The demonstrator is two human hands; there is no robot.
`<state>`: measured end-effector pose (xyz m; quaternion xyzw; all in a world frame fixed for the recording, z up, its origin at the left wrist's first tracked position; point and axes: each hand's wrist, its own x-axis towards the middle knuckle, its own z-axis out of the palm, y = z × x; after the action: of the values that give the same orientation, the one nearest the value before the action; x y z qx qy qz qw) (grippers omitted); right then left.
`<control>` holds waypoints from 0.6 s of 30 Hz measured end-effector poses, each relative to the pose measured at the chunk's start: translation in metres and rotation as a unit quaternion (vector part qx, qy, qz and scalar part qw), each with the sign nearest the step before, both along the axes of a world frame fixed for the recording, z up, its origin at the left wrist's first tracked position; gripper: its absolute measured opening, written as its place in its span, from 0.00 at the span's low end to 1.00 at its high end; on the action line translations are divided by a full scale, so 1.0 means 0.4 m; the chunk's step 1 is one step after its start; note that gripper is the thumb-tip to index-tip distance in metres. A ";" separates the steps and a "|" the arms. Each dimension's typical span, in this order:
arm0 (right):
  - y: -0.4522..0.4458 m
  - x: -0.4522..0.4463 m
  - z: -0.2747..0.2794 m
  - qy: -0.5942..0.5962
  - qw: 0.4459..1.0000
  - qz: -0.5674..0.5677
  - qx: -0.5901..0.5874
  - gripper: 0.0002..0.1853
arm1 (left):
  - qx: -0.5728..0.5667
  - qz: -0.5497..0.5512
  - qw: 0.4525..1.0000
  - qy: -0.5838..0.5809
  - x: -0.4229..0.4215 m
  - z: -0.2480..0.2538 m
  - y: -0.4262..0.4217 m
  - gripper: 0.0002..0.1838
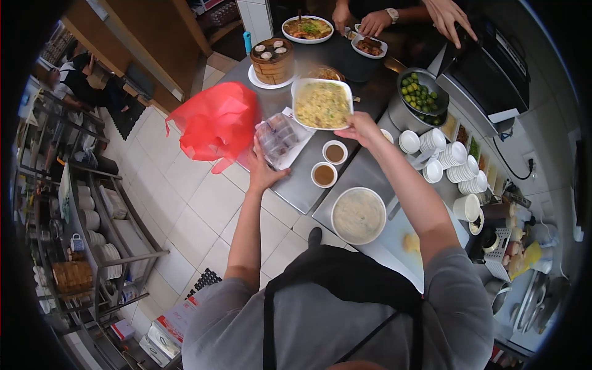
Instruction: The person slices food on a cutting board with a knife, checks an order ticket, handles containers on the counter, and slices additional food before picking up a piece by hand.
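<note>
In the head view my right hand [361, 129] grips the near right rim of a white square bowl of fried rice [322, 103], held above the steel counter. My left hand [266, 169] lies against the near left side of some clear plastic containers [277, 134], thumb and fingers spread. White paper shows under these containers, and a red plastic bag [219, 120] stands just left of them. Two small cups of brown sauce [324, 174] sit below the bowl. Closer to my body is a round tub of pale, cloudy liquid [359, 216].
A bamboo steamer of dumplings [272, 61] and an oval dish of food [307, 29] stand farther back. Another person's hands [375, 23] reach in near a small meat dish [370, 46]. Rightward are green limes in a pot [419, 92] and stacked white bowls [455, 154].
</note>
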<state>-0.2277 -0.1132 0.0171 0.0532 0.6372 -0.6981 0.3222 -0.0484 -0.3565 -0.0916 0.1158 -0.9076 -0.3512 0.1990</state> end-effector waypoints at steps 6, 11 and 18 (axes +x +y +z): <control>-0.214 -0.060 -0.021 0.011 0.999 0.043 -0.027 0.19 | 0.005 0.007 0.999 -0.038 0.130 0.015 -0.002 0.77; -0.324 -0.076 -0.135 -0.005 0.999 0.037 -0.001 0.22 | 0.013 -0.007 0.997 -0.075 0.223 0.043 0.015 0.76; -0.400 -0.080 -0.274 -0.075 0.992 0.028 -0.100 0.19 | 0.046 -0.004 0.996 -0.078 0.225 0.034 0.024 0.75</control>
<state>-0.2596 -0.2734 -0.0925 0.0551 0.5390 -0.7432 0.3925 0.0415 -0.3470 -0.0781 0.1484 -0.9037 -0.3832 0.1205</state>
